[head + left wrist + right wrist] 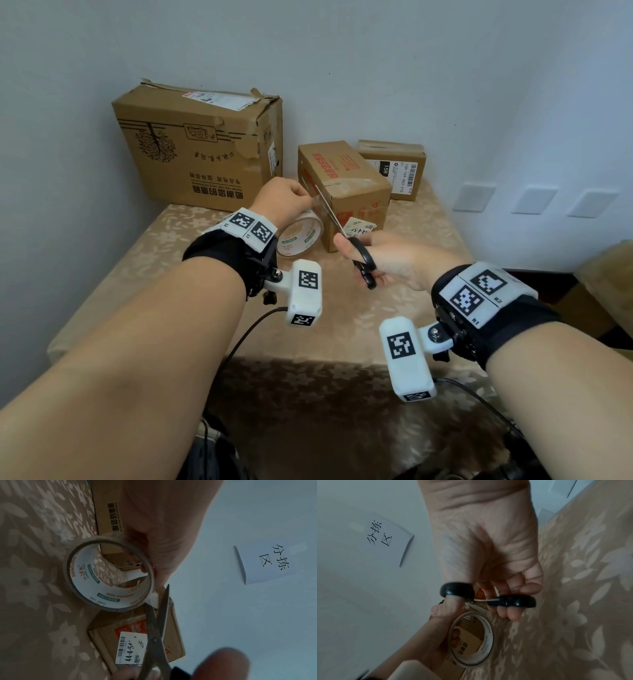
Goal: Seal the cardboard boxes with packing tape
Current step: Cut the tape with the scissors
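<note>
Gripping the roll of packing tape [299, 236] by its rim, our left hand [284, 198] holds the thin ring with its printed white cardboard core just beside the small box [346, 188], above the table [154, 246]. Our right hand [383, 257] is curled through the glossy black loops of the scissors [346, 240], whose long, dull metal blades [159, 616] stand slightly parted and slant up the box's near corner. That small box is plain brown cardboard with red print and a white barcode label [131, 649]. Behind it we see a smaller labelled carton [397, 164] and, to the left, a large carton [195, 144] with torn, crumpled top edges. All rest on a beige cloth with a woven flower pattern.
</note>
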`<state>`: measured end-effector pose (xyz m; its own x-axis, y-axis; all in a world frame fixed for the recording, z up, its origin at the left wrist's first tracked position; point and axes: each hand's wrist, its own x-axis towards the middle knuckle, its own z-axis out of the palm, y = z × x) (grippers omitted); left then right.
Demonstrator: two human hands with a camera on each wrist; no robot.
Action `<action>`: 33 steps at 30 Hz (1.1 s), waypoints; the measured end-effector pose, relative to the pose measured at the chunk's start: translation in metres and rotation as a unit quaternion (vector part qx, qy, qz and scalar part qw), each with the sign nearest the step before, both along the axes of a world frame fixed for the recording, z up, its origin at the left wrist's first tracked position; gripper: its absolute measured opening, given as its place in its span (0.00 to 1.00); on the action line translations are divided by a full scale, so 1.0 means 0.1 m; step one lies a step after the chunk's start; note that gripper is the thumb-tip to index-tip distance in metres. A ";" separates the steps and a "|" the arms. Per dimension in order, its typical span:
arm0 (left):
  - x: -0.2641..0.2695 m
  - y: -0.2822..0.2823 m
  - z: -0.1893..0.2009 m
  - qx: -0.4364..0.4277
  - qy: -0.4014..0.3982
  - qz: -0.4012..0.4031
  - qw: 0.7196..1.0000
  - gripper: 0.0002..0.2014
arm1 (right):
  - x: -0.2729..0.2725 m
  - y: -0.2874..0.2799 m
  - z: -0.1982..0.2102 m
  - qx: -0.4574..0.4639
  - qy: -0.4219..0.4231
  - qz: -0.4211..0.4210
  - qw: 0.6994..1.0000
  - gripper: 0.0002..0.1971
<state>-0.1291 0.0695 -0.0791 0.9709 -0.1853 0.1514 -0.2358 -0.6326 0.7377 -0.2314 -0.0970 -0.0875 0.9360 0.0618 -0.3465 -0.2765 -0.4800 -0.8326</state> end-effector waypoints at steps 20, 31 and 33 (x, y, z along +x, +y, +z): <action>0.02 -0.04 -0.02 0.007 0.034 0.008 0.999 0.13 | 0.13 0.03 -0.07 -0.031 -0.085 -0.003 0.996 0.30; -0.02 0.08 0.00 0.046 0.022 0.001 0.999 0.09 | 0.12 0.08 -0.09 -0.058 -0.086 0.024 0.994 0.30; -0.03 0.10 -0.02 0.037 0.025 -0.005 0.999 0.09 | 0.11 0.10 -0.08 -0.056 -0.067 0.035 0.996 0.34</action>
<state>-0.1319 0.0791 -0.0810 0.9751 -0.2035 0.0878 -0.2057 -0.6833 0.7005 -0.2205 -0.0868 -0.0950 0.9692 0.0957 -0.2268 -0.1292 -0.5865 -0.7996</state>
